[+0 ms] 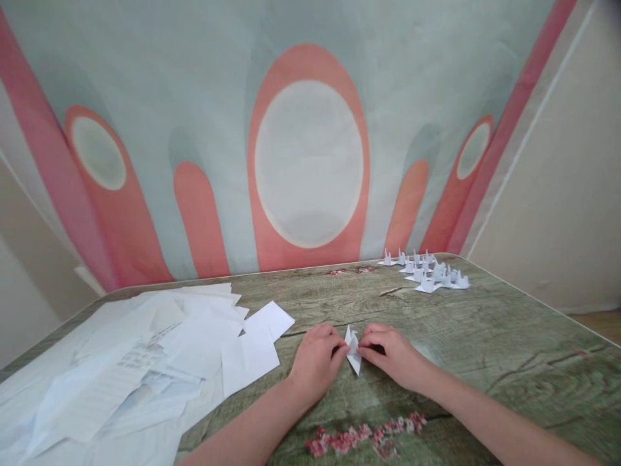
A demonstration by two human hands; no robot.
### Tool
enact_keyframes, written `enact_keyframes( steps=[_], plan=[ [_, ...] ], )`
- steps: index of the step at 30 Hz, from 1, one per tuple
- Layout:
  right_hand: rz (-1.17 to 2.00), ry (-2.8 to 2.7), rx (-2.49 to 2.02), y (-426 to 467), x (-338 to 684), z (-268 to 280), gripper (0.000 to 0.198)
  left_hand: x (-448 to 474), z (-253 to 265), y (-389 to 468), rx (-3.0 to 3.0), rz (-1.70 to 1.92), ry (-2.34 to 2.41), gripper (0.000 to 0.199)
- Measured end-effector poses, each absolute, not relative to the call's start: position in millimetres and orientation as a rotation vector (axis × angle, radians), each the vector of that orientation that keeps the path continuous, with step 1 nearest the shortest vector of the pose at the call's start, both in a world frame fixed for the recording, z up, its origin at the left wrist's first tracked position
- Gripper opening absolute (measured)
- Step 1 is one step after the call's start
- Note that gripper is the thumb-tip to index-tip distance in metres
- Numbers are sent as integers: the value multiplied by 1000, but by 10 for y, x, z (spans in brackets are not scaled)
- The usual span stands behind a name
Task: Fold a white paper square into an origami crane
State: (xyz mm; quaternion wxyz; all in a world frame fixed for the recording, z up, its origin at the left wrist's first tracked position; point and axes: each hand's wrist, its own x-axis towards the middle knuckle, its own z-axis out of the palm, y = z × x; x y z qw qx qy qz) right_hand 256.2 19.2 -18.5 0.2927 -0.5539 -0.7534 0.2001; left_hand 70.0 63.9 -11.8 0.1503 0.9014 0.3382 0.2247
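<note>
Right of the paper pile [194, 336], left hand [316, 357] and right hand [396, 357] pinch opposite sides of a folded paper [354, 346] (long axis running near to far).

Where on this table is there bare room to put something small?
The widest bare patch of the table lies right of the right hand, nearer than the folded paper pieces. Another lies beyond the left hand, between the loose sheets and those pieces. Crowded: the left side, under the sheets, and between the hands, around the held paper.
</note>
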Motion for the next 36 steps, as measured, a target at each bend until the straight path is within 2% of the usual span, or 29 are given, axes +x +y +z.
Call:
enact_keyframes(
  steps=[16,22,36],
  plan=[
    [392,-1996,-1592,201,2494,-224,16,729,-172,659,2494,725,1071,11],
    [400,-2016,-1606,247,2503,-244,17,738,-162,662,2489,715,1107,18],
    [402,-2022,-1637,268,2502,-253,16,765,-185,664,2498,720,1139,13]
  ],
)
